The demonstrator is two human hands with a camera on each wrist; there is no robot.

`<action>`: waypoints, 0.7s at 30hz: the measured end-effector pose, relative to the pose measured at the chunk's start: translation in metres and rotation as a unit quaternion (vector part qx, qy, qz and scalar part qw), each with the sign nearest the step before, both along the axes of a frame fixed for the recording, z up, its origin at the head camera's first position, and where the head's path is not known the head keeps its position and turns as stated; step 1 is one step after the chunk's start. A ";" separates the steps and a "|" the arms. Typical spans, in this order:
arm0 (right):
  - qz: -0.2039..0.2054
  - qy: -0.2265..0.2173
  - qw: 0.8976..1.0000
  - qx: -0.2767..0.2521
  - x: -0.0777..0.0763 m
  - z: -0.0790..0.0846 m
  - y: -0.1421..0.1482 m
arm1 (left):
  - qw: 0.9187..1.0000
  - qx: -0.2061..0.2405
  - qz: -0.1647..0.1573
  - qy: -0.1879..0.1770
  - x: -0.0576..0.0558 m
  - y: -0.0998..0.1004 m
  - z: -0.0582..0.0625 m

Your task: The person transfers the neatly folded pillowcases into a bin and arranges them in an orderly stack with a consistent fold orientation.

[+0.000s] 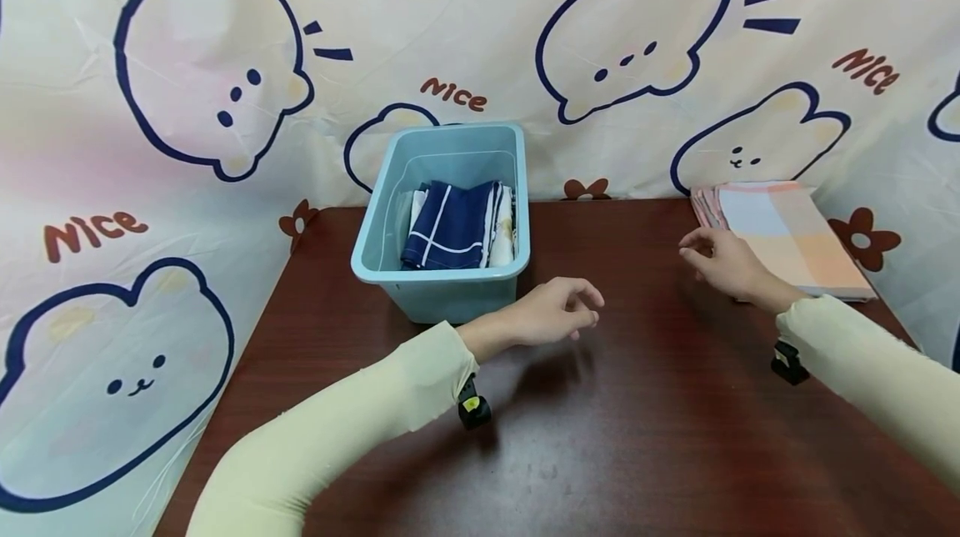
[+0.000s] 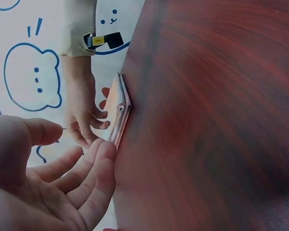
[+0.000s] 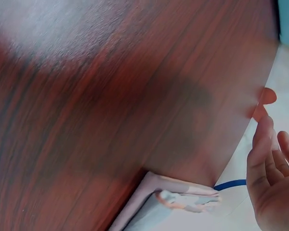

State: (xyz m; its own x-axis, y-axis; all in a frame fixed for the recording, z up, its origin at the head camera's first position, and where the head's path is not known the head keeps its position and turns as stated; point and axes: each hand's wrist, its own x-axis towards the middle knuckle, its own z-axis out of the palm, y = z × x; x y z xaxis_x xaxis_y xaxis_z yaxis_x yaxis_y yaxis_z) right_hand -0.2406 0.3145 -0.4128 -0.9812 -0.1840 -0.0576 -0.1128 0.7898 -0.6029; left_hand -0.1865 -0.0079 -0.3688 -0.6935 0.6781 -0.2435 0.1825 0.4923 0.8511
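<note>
My left hand [image 1: 551,310] hovers over the table, just right of a blue plastic bin [image 1: 450,295], its fingers loosely bent around nothing. Inside the bin stands a folded navy cloth [image 1: 453,224] with white lines, and whitish folded cloth [image 1: 504,233] sits beside it. On the right, my right hand [image 1: 727,262] is raised at the near left edge of a folded checked cloth [image 1: 787,228] in peach, orange and pale blue, overlapping it in the head view. In the right wrist view its fingers [image 3: 262,144] are relaxed and hold nothing, with the cloth's folded corner [image 3: 178,192] below.
A dark red-brown wooden table [image 1: 600,437] lies under both arms. Behind it and at the sides hangs a pale curtain [image 1: 450,37] printed with cartoon bears, meeting the table's back edge. Each wrist wears a small black camera [image 1: 474,408].
</note>
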 end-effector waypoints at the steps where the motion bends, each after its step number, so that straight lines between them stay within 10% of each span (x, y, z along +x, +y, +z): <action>1: -0.001 0.000 1.000 0.002 0.000 -0.001 0.001 | 1.000 -0.003 0.003 -0.003 0.000 0.001 -0.003; 21: -0.072 -0.009 0.982 0.177 -0.001 -0.017 0.050 | 0.999 0.014 0.014 -0.032 -0.003 -0.003 -0.025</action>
State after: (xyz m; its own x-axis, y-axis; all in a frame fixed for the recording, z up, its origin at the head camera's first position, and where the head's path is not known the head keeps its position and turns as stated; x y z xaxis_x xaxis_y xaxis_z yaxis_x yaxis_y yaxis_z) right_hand -0.2421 0.3648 -0.4300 -0.9938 -0.0083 -0.1108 0.0242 0.9570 -0.2892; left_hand -0.1897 -0.0107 -0.3940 -0.6961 0.6655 -0.2694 0.1140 0.4730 0.8737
